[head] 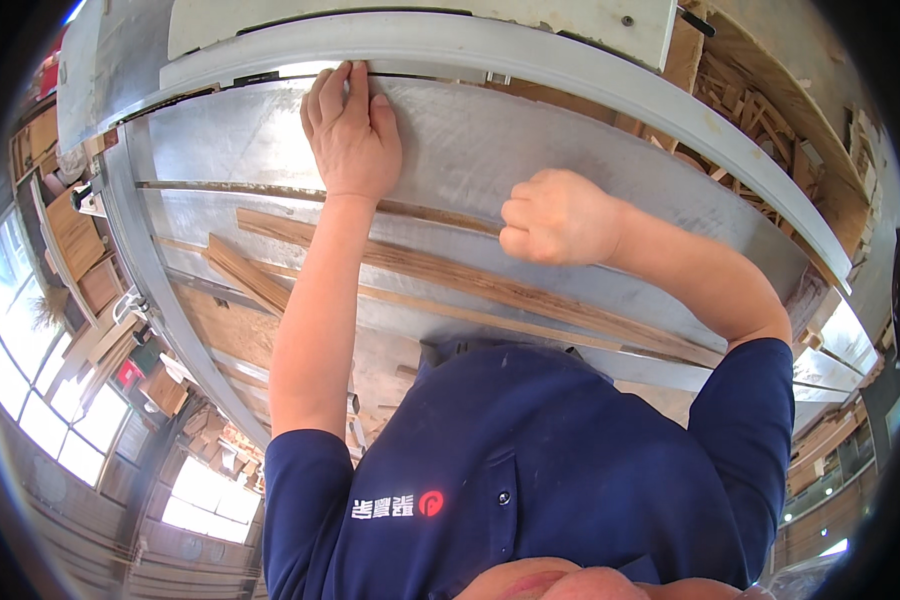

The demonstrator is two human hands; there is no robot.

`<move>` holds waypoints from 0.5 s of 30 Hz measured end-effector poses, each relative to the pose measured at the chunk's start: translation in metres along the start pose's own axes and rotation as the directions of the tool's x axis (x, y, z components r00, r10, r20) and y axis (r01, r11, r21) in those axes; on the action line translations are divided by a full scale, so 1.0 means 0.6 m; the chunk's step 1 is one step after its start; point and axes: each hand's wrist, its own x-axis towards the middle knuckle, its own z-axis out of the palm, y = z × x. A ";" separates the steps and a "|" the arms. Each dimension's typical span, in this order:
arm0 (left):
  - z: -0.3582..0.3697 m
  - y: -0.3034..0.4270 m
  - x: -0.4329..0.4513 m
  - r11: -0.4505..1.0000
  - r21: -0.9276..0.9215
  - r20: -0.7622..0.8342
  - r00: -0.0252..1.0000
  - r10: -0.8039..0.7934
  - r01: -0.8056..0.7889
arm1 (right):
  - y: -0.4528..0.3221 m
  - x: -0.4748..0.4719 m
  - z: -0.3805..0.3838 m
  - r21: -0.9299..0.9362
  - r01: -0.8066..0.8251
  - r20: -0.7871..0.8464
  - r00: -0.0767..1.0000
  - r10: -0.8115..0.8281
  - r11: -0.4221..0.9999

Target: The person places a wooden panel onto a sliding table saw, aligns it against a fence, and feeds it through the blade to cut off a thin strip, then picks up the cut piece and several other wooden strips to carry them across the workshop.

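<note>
My left hand (pixel 354 135) lies palm down on the metal table of what looks like a panel saw (pixel 450 131), its fingertips at the edge of the long metal fence (pixel 420 39). Nothing shows in its grasp, though the palm is hidden. My right hand (pixel 559 217) is closed into a fist over the table, to the right of the left one; whether anything is inside it cannot be seen. Nearer my body, long thin wood strips (pixel 495 279) lie lengthwise under my left forearm. A shorter wood piece (pixel 246 276) lies at an angle left of that forearm.
Beyond the fence at the right stands a wooden bin (pixel 787 75) full of wood offcuts. A curved-looking metal rail (pixel 176 300) with a clamp (pixel 131 301) runs along the left. Stacked boards (pixel 79 232) stand farther left, near windows.
</note>
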 end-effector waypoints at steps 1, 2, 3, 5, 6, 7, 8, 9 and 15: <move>-0.001 0.001 0.001 1.000 -0.005 0.000 1.000 -0.001 0.001 | -0.005 0.003 0.001 0.006 0.007 -0.010 1.000 -0.007 1.000; -0.002 0.001 0.002 1.000 -0.009 0.001 1.000 -0.002 0.002 | -0.008 0.004 0.002 0.012 0.013 -0.021 1.000 -0.013 1.000; -0.002 0.002 0.002 1.000 -0.013 -0.001 1.000 -0.002 0.001 | -0.010 0.005 0.003 0.016 0.013 -0.022 1.000 -0.013 1.000; -0.003 0.002 0.003 1.000 -0.022 -0.005 1.000 0.000 0.000 | -0.013 0.004 0.005 0.024 0.012 -0.024 1.000 -0.012 1.000; -0.002 0.002 0.004 1.000 -0.026 -0.003 1.000 -0.003 0.003 | -0.011 0.003 0.004 0.026 0.002 -0.028 1.000 -0.002 1.000; -0.002 0.002 0.004 1.000 -0.030 -0.002 1.000 -0.006 0.006 | -0.010 0.001 0.004 0.028 -0.008 -0.032 0.999 0.009 1.000; -0.002 0.002 0.005 0.999 -0.035 0.000 1.000 -0.008 0.008 | -0.009 0.000 0.003 0.029 -0.019 -0.035 0.999 0.020 0.999; -0.001 0.003 0.006 0.999 -0.036 -0.002 1.000 -0.006 0.005 | -0.007 0.000 -0.007 0.027 -0.043 -0.015 0.999 0.044 0.999; -0.006 0.008 0.003 0.998 -0.035 0.032 0.998 -0.052 0.053 | 0.032 0.018 -0.177 -0.195 -0.193 -0.268 0.954 0.137 0.962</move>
